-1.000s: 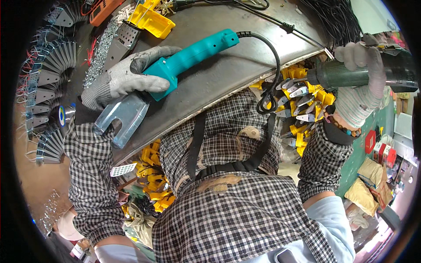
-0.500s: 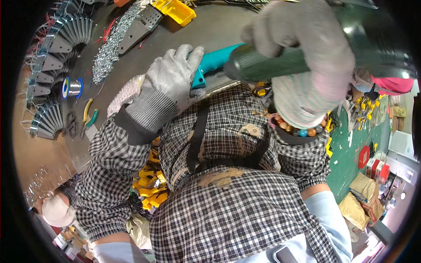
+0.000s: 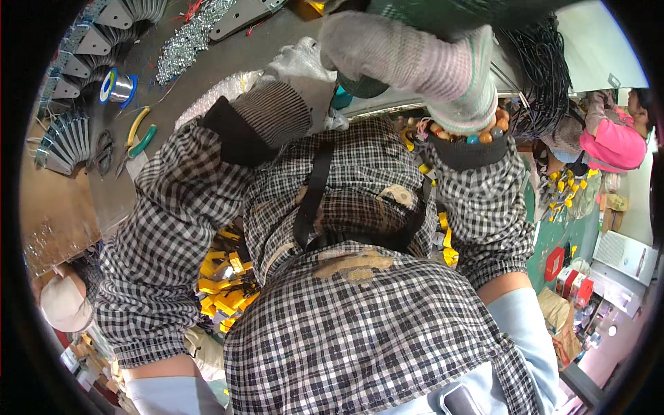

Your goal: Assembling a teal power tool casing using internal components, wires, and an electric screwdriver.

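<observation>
My right hand (image 3: pixel 387 52), in a grey knit glove with a beaded bracelet at the wrist, is closed round a dark green cylindrical tool (image 3: pixel 449 12) at the top of the view. Its tapered end shows below the glove. My left hand (image 3: pixel 301 66), in a coated grey glove, is at the bench's near edge beside a teal plastic handle piece (image 3: pixel 341 97). Only a sliver of that piece shows between the hands. The fingers of my left hand are mostly hidden, so their hold on it is unclear.
Left on the bench lie a solder wire spool (image 3: pixel 119 88), pliers (image 3: pixel 140 138), scissors (image 3: pixel 102 150), small metal parts (image 3: pixel 190 45) and stacked metal plates (image 3: pixel 63 144). Black cables (image 3: pixel 539 76) hang at right. Yellow-ended parts (image 3: pixel 228 280) lie beside my lap. A person in pink (image 3: pixel 612 145) sits far right.
My right hand and the green tool have moved up and left, covering most of the teal handle piece. My left hand has shifted slightly right and up. The view has tilted a little.
</observation>
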Demonstrator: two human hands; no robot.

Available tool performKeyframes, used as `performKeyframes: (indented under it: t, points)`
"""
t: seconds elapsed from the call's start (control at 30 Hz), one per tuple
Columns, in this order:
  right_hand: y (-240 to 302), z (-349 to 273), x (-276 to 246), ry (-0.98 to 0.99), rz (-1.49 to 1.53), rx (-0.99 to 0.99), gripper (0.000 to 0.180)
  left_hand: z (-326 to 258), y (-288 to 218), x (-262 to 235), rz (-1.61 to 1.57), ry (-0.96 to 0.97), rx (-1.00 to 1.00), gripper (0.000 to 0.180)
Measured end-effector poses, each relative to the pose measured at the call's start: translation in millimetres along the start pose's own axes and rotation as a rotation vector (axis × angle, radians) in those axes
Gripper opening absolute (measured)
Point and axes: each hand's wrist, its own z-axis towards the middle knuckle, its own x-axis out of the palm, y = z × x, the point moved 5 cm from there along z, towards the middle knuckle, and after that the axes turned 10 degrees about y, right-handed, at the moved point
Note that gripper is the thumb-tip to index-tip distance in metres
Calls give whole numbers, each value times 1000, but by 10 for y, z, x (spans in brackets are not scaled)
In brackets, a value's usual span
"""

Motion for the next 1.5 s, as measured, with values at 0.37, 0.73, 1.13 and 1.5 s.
performKeyframes:
  t: [0.37,0.73,1.13,1.5]
  points:
    - [-59,-1,198,-67,-102,-49,31,141,68,103,-156,-45,243,52]
    - [-74,331,-161,255,180,-411,30,28,269,73,-492,-409,351,75]
    - [134,37,234,-72,421,38,33,179,497,145,-730,-670,373,46]
    - [-612,-283,-77,131,517,258,11,931,384,495,-354,-703,368,31]
